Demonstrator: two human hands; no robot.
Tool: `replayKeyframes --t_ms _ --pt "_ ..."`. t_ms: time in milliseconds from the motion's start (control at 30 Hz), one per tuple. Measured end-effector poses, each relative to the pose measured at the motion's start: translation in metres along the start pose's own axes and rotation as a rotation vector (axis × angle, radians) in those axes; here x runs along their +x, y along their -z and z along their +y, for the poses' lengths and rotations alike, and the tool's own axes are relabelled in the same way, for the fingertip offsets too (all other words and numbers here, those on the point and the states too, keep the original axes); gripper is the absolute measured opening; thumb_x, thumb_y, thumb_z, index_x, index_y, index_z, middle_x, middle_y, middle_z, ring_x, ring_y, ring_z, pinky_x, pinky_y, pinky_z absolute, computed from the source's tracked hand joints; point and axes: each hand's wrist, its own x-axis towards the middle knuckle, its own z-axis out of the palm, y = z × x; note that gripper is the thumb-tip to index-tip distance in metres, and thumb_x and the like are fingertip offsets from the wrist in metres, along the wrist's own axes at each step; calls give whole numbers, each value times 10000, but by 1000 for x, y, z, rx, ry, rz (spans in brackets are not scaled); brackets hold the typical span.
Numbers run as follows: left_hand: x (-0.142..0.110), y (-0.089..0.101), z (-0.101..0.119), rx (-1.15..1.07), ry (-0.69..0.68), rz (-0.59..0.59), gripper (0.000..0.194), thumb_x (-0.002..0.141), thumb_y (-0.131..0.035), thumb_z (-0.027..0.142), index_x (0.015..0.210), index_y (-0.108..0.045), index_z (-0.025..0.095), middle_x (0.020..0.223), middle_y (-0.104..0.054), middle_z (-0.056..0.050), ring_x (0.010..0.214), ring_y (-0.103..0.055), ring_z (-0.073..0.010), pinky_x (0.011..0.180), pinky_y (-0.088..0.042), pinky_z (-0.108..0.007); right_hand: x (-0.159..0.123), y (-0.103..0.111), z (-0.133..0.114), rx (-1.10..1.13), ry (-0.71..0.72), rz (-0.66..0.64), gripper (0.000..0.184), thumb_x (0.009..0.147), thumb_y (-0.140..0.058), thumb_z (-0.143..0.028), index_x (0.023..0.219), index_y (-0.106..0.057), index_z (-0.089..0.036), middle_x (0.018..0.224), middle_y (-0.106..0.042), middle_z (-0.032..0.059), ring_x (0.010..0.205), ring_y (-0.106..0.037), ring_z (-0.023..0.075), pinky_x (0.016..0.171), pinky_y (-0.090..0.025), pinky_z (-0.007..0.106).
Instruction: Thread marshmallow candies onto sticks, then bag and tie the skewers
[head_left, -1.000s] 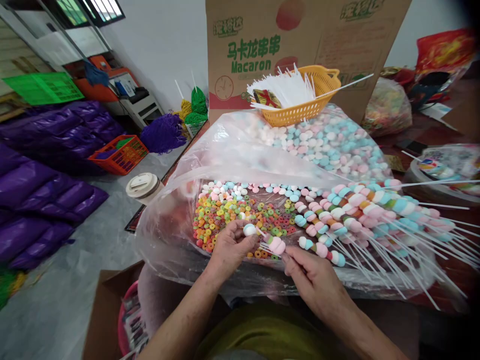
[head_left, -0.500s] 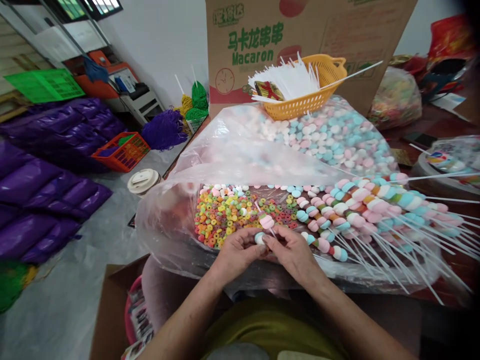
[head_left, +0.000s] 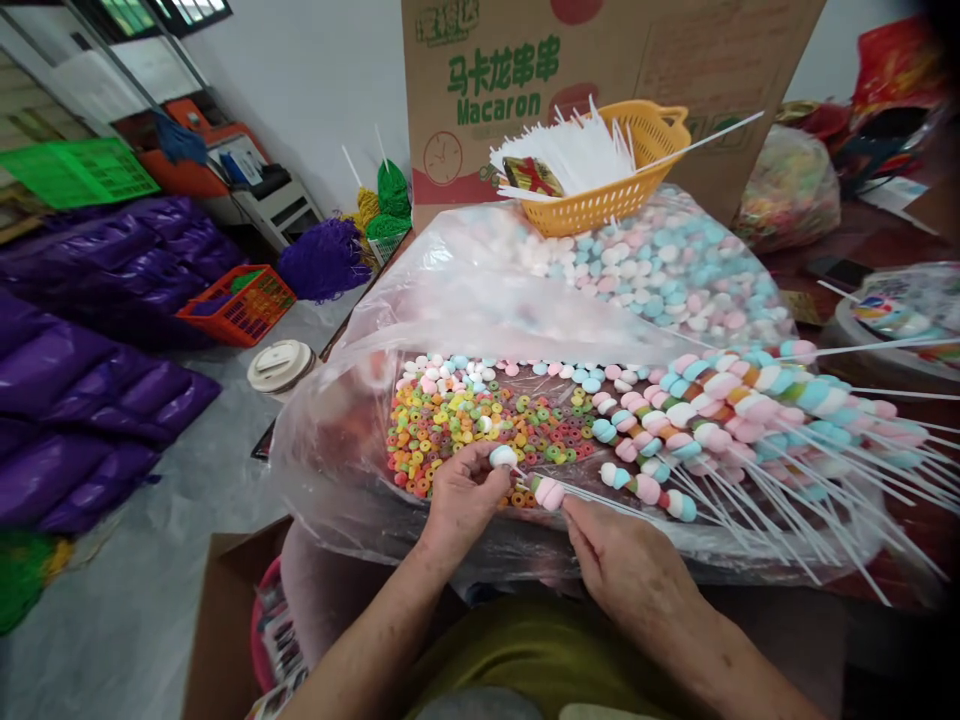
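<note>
Between the thumb and fingers of my left hand (head_left: 469, 495) is a white and pale blue marshmallow (head_left: 503, 457), at the tip of a thin white stick. My right hand (head_left: 626, 550) is closed on that skewer (head_left: 548, 492), just behind a pink marshmallow threaded on it with a green piece before it. Loose gummy rings (head_left: 442, 430) in yellow, orange, red and green lie just beyond my left hand. Finished-looking marshmallow skewers (head_left: 720, 410) are piled to the right, their white sticks pointing right and toward me. One short skewer (head_left: 649, 490) lies nearest my right hand.
A clear plastic bag (head_left: 480, 310) of pastel marshmallows covers the table's back. On it stands a yellow basket (head_left: 607, 205) of white sticks, before a cardboard box (head_left: 495, 140). A lidded cup (head_left: 281, 368) is at the left, and a plastic tub (head_left: 900, 330) at the right.
My hands have moved apart. The right hand has turned and drawn lower right, the skewer now pointing up-left toward the marshmallow in my left hand, which has shifted slightly left.
</note>
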Motion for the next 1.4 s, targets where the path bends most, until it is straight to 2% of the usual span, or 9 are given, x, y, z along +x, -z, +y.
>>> replayKeyframes --t_ms 133,267,500,633,800,1000,1133,1300,1400 --pt "-1 3 -6 263 -176 -4 227 684 -589 196 899 -652 161 738 -670 -7 624 -589 -101 609 -477 -206 6 17 -10 -170 -81 -172 212 832 -403 -168 889 -602 -212 732 -669 40 637 -636 211 471 -189 283" --pt "-3 6 -12 467 -289 -1 237 699 -555 176 909 -666 165 695 -657 4 556 -543 -84 561 -450 -192 9 26 -20 -238 -96 -220 222 831 -408 -146 914 -598 -225 756 -675 40 645 -645 217 459 -138 281" --pt "-8 -1 -10 291 -195 11 234 702 -529 191 902 -643 149 698 -658 -13 563 -566 -106 551 -480 -212 4 10 -28 -323 -24 -44 210 812 -446 -123 956 -585 -186 693 -662 66 528 -615 171 426 -191 266" --pt "-9 2 -3 235 -169 -71 217 678 -538 186 869 -633 146 691 -660 -17 567 -583 -116 554 -494 -219 1 8 -30 -307 8 -14 197 817 -434 -111 945 -572 -169 674 -651 72 528 -602 155 437 -266 233" --pt "-9 10 -7 554 -359 -139 230 716 -524 176 901 -662 171 704 -657 -19 577 -566 -112 573 -471 -214 11 9 -37 -256 -40 -102 193 826 -425 -111 940 -568 -173 702 -649 83 579 -614 174 478 -325 232" --pt "-2 14 -8 335 -236 -142 210 763 -519 245 918 -624 150 757 -668 -36 644 -605 -131 609 -497 -234 22 3 -22 -29 -33 -263 250 848 -349 -95 943 -569 -164 874 -645 91 802 -611 205 653 -393 279" --pt "1 15 -10 457 -367 -103 206 758 -533 231 916 -641 152 752 -674 -35 623 -598 -122 595 -488 -228 16 -6 -12 31 -70 -320 274 825 -337 -78 953 -573 -135 917 -636 114 866 -585 228 726 -378 306" --pt "-1 21 -4 619 -599 -107 271 760 -516 189 1000 -636 152 824 -691 -53 631 -601 -118 622 -479 -226 18 -19 -15 183 0 -142 263 831 -314 -108 916 -562 -129 838 -640 111 793 -582 199 674 -365 278" --pt "-4 31 9 646 -492 -178 372 790 -531 282 1148 -571 189 750 -666 -22 634 -589 -121 631 -463 -227 23 -19 -13 291 0 -1 255 865 -294 -174 755 -523 -164 669 -589 52 636 -542 161 587 -335 261"
